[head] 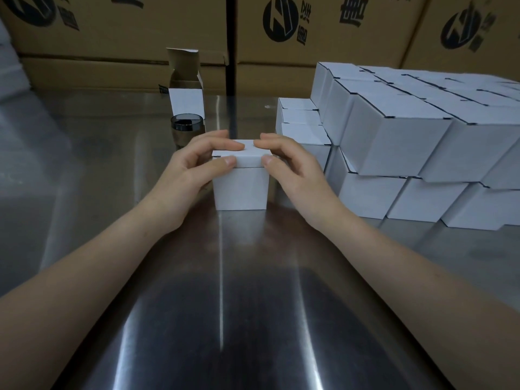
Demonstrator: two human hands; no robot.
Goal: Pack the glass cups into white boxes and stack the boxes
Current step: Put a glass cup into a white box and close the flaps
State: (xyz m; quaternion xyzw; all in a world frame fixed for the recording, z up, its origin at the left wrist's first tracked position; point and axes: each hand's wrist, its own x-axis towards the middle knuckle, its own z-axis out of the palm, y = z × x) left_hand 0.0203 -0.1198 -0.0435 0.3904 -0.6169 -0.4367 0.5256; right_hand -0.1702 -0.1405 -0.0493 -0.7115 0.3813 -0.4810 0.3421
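Both hands are on the box (240, 190), which stands upright at the middle of the table (225, 305). The left hand (194, 167) grips the top left corner, thumb on the near edge and fingers curled over the lid (247, 156). The right hand (289, 167) mirrors it on the right corner, thumb at the front and fingers on top. The two sets of fingertips nearly meet over the lid. The lid is down and almost flat, with a thin dark gap at its left edge.

Farther back on the left, a dark glass cup (187, 126) stands upright. Just behind it is an open box (187, 104) with its flap up.

On the right is a stack (408, 142) of closed white boxes, two layers high on the near side, with a shorter row at its left end, close to the right hand. Brown cartons (112, 38) line the far side.
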